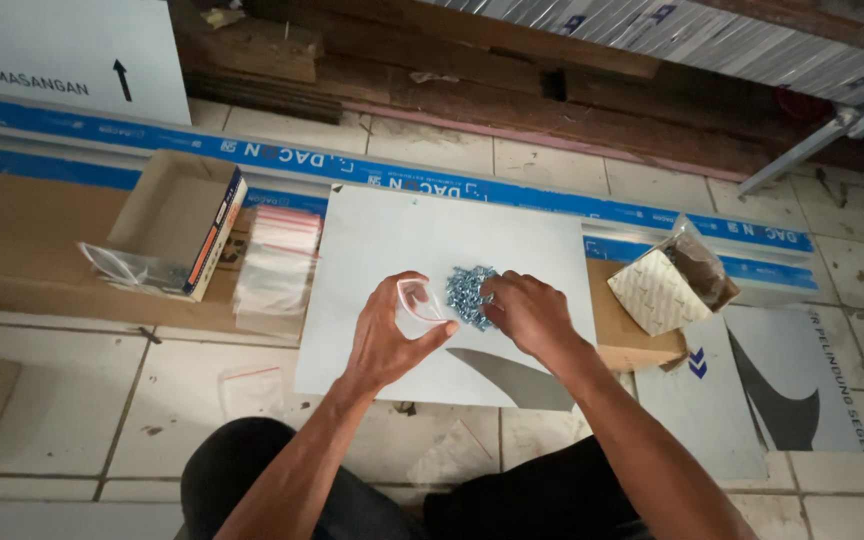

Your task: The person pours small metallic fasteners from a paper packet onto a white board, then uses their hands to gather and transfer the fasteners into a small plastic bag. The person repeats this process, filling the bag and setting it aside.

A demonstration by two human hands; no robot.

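- Nearest the camera, a loose clear bag [249, 388] lies flat on the tiled floor [72, 400], just left of the white board's near corner.
- Left hand [389, 335] is up over the white board [392, 250] — thumb and fingers pinch a small clear zip bag [422, 301], its mouth turned toward the screws.
- Right hand [527, 315] sits just beside it, fingers curled down onto the pile of small silvery screws [469, 291]; whether any are pinched between the fingertips I cannot tell.
- The pile rests on the board's middle, between the two hands, touching the right fingertips.
- Left of the board, a stack of empty zip bags [277, 262] with red seal strips.
- Further left, an open cardboard box [184, 215] on a brown carton.
- Off to the right, a torn patterned box [667, 285] — tilted, open at the top.
- Beyond it all, a long blue-and-white strip [552, 200] runs across the floor.
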